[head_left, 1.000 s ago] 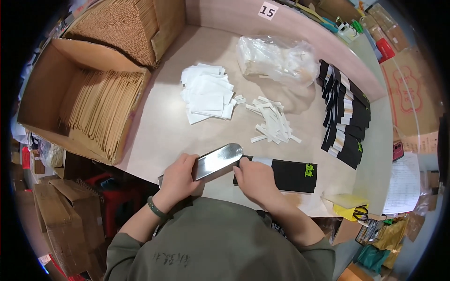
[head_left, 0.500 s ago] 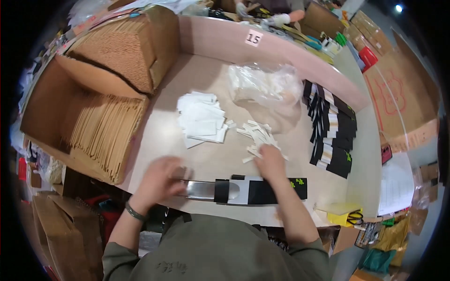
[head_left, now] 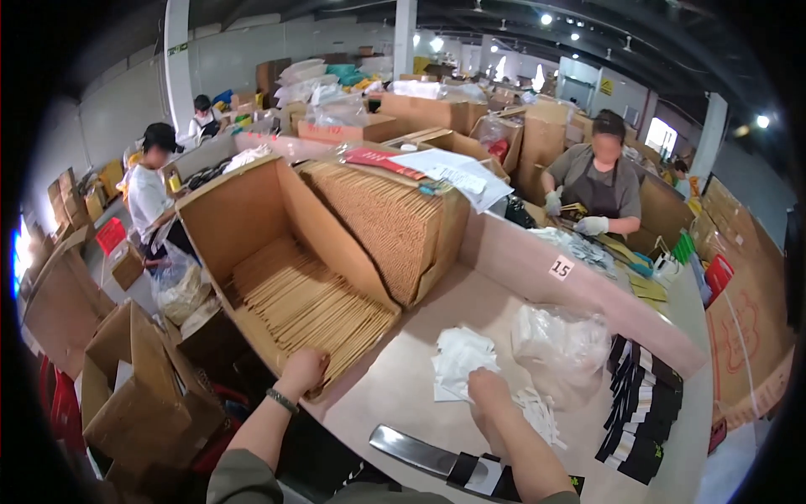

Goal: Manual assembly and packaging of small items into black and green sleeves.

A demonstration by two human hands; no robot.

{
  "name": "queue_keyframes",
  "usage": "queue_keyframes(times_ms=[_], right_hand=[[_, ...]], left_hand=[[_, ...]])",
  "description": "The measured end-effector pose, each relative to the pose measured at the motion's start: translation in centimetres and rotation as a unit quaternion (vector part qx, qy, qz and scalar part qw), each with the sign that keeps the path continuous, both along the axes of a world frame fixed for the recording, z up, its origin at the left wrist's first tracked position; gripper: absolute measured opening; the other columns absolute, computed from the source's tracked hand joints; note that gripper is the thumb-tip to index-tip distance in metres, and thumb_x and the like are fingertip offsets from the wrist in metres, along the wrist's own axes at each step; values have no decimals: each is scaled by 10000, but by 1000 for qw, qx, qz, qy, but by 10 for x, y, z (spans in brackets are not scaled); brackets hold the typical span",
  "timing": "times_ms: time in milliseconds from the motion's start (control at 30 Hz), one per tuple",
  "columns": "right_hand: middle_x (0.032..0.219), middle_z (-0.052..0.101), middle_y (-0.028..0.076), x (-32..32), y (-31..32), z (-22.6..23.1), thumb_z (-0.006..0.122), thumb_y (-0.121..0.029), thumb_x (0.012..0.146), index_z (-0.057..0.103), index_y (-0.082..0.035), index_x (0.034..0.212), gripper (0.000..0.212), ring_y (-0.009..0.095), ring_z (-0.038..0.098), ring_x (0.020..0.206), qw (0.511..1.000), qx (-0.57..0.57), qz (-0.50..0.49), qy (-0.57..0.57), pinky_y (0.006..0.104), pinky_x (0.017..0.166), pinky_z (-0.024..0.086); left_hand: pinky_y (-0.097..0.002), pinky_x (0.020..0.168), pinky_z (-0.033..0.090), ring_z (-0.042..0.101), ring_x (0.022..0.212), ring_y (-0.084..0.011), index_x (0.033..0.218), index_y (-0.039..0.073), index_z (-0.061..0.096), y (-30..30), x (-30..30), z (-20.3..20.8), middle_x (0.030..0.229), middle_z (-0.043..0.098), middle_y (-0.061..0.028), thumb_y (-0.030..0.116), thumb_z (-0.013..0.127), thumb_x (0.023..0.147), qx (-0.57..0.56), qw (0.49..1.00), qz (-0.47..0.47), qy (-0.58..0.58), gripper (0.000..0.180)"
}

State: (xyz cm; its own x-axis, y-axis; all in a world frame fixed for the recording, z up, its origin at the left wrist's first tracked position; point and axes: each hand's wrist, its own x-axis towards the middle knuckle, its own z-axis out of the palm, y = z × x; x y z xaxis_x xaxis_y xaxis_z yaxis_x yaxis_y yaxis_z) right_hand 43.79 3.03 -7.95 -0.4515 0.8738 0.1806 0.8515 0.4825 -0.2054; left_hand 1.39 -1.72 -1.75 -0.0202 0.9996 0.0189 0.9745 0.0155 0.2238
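Left hand (head_left: 304,370) first: fingers curled in at the carton's near edge, up against the ends of the thin brown pieces (head_left: 306,311); from here I can't tell whether one is pinched. My right hand (head_left: 489,388) is down at the edge of the loose white cards (head_left: 460,354), fingers bent in, their tips hidden, so no telling whether a card is caught.

Two reaches at once, and to my mind the trick is taking singles: I'd part one brown piece from its neighbours with a fingertip, draw it out along its length, and slide the top card off flat rather than dig in.

Just beyond the right hand, white strips (head_left: 537,413) lie scattered; a dragging wrist could sweep them. Nearer me, the metal strip (head_left: 407,448) rests on the tabletop (head_left: 357,412), its right end at a black piece (head_left: 462,470). Farther right, black folded pieces (head_left: 651,412) overlap in a row, beside the clear plastic bag (head_left: 561,340).
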Motion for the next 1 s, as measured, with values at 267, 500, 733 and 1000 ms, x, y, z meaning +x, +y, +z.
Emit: queue_keyframes(times_ms=[267, 500, 733, 1000], right_hand=[[845, 627, 173, -51, -91, 89, 610, -208, 837, 613, -57, 803, 154, 382, 623, 788, 986, -122, 17, 114, 469, 688, 507], [818, 573, 113, -65, -146, 68, 659, -169, 868, 585, -42, 840, 150, 310, 605, 788, 981, -135, 51, 127, 420, 664, 508], [985, 624, 153, -45, -171, 74, 777, -221, 774, 590, -38, 876, 281, 349, 613, 923, 985, -48, 12, 165, 451, 769, 499], [1310, 524, 241, -11, -182, 61, 832, -180, 671, 566, -35, 867, 362, 423, 516, 1201, 980, -42, 73, 179, 486, 985, 440]], left_hand=[[-543, 747, 499, 632, 887, -469, 1115, 70, 552, 8, 3, 27, 956, 661, -259, 167, 598, 886, 5, 998, 33, 48, 253], [-217, 702, 442, 523, 769, -79, 1152, 27, 583, -59, 67, 2, 871, 571, 5, 84, 513, 1023, 186, 872, 66, -448, 157], [-214, 751, 471, 564, 825, -64, 1081, -27, 650, -87, 75, 1, 917, 627, -2, 71, 622, 966, -219, 771, -81, -592, 154], [-332, 744, 540, 655, 809, -226, 951, 5, 644, -77, 177, -3, 864, 656, -97, 11, 721, 817, -92, 878, -328, -338, 155]])
